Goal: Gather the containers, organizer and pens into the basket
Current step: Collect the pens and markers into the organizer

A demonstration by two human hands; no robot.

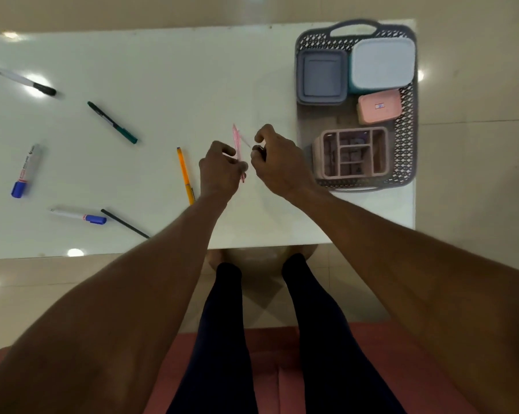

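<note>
The white bench (pixel 168 70) carries a grey basket (pixel 407 121) at its right end, already holding three lidded containers (pixel 382 64) and a pink organizer (pixel 353 153). Left of the basket, bare bench lies between it and both hands. The left hand (pixel 222 171) pinches a pink pen (pixel 236 140); the right hand (pixel 277 162) curls round something small and dark. Farther left, six pens (pixel 111 122) lie scattered.

A grey basket (pixel 404 138) is holding three lidded containers (pixel 322 76) and a pink organizer (pixel 352 152). Six pens (pixel 112 122) are lying scattered on the table; a pink pen (pixel 236 141) is sitting pinched upright.
</note>
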